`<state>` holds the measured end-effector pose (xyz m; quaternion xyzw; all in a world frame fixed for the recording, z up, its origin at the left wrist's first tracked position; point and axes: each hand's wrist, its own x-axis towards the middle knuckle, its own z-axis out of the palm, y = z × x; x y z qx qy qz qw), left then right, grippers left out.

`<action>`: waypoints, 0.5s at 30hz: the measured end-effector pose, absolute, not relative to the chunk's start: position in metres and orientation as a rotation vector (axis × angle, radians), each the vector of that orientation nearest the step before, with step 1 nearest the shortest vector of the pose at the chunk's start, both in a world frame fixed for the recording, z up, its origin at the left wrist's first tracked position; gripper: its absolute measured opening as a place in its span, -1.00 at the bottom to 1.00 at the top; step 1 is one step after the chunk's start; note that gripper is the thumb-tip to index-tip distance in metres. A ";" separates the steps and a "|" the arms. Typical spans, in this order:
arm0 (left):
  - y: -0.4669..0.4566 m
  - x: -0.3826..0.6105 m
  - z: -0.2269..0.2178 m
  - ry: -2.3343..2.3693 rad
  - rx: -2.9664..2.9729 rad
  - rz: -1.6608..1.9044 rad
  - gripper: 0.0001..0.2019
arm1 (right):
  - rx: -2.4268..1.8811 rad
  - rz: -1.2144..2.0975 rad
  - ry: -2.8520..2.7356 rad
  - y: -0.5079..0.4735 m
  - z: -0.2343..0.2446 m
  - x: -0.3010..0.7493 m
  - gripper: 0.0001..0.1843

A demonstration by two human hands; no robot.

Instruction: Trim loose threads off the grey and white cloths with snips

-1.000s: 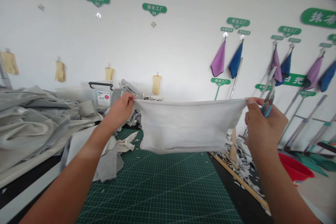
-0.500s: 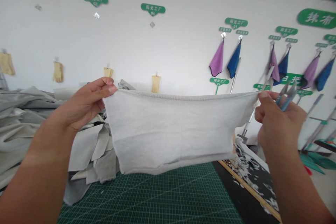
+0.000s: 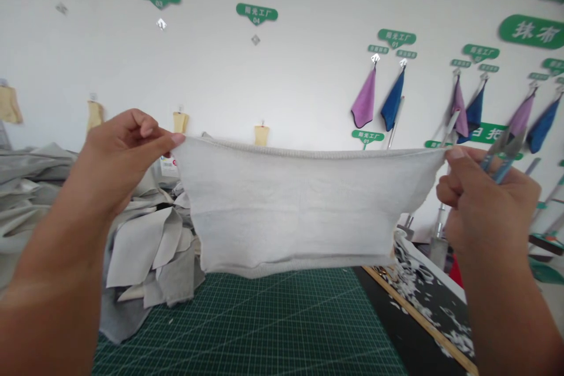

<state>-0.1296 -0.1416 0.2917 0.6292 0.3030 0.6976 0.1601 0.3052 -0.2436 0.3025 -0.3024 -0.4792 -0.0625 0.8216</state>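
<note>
Stretched in the air between my hands is a pale grey-white cloth [image 3: 304,211] with a stitched seam along its upper edge. My left hand [image 3: 123,158] is closed in a pinch at its upper left corner, thumb and fingers together. At the upper right corner my right hand [image 3: 489,205] pinches the same edge. A pair of blue-handled thread snips [image 3: 506,167] is also tucked in the right hand, blades pointing up and apart from the cloth. The lower edge hangs loose above a green cutting mat [image 3: 273,329].
Heaped grey and white fabric pieces [image 3: 150,241] lie on the left, overlapping the mat. Right of the mat, a wooden strip [image 3: 423,320] runs beside white scraps [image 3: 409,276] on a black surface. Purple [image 3: 365,100] and blue cloths [image 3: 393,103] hang on the wall behind.
Both hands have moved outward and the cloth is pulled wider and slightly higher. The snips have shifted right with my right hand. Both corners stay held.
</note>
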 end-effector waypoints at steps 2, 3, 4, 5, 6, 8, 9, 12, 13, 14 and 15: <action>-0.141 -0.125 0.289 0.831 1.782 1.988 -0.64 | -0.664 -0.101 -1.036 -0.244 0.301 0.303 -0.86; -0.141 -0.121 0.287 0.805 1.787 1.942 -0.65 | -0.686 -0.068 -1.046 -0.244 0.300 0.301 -0.86; -0.142 -0.117 0.285 0.782 1.794 1.886 -0.66 | -0.717 -0.025 -1.056 -0.243 0.297 0.298 -0.84; -0.143 -0.112 0.283 0.765 1.804 1.828 -0.66 | -0.755 0.027 -1.071 -0.242 0.295 0.295 -0.83; -0.146 -0.106 0.280 0.757 1.814 1.767 -0.66 | -0.797 0.085 -1.091 -0.241 0.291 0.290 -0.81; -0.152 -0.089 0.275 0.763 1.839 1.635 -0.68 | -0.888 0.204 -1.146 -0.239 0.282 0.277 -0.77; -0.157 -0.079 0.272 0.760 1.855 1.563 -0.70 | -0.939 0.260 -1.183 -0.238 0.276 0.269 -0.74; -0.172 -0.044 0.261 0.681 1.915 1.281 -0.78 | -1.108 0.363 -1.318 -0.236 0.260 0.241 -0.67; -0.177 -0.033 0.256 0.632 1.933 1.176 -0.77 | -1.156 0.377 -1.381 -0.236 0.255 0.232 -0.66; -0.182 -0.023 0.251 0.577 1.944 1.074 -0.72 | -1.187 0.392 -1.450 -0.236 0.250 0.223 -0.67; -0.185 -0.014 0.245 0.525 1.949 0.977 -0.68 | -1.201 0.412 -1.518 -0.236 0.247 0.216 -0.68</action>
